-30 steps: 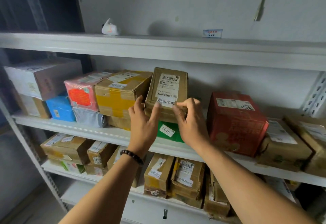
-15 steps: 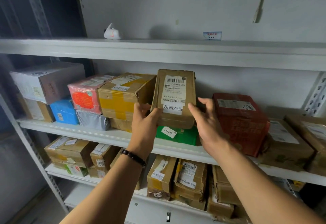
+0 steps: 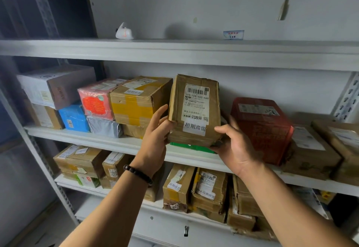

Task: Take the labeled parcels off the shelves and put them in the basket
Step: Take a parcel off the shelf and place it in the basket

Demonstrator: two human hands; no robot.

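Observation:
A brown cardboard parcel [image 3: 194,110] with a white barcode label stands tilted on a flat green box [image 3: 194,147] on the middle shelf [image 3: 116,145]. My left hand [image 3: 155,140] grips its lower left edge. My right hand [image 3: 235,147] cups its lower right corner from below. A dark bead bracelet [image 3: 138,175] sits on my left wrist. No basket is in view.
Left of the held parcel sit a yellow-taped box [image 3: 138,101], a pink parcel [image 3: 96,99], a blue one [image 3: 73,117] and a white box [image 3: 56,85]. A red box [image 3: 260,128] stands close on the right. The lower shelf holds several brown parcels [image 3: 209,190]. A small white object [image 3: 124,32] rests on the top shelf.
The parcel has been tipped up and pulled forward off the green box. My right hand slid from its front face to under its right corner; my left hand shifted to its left edge.

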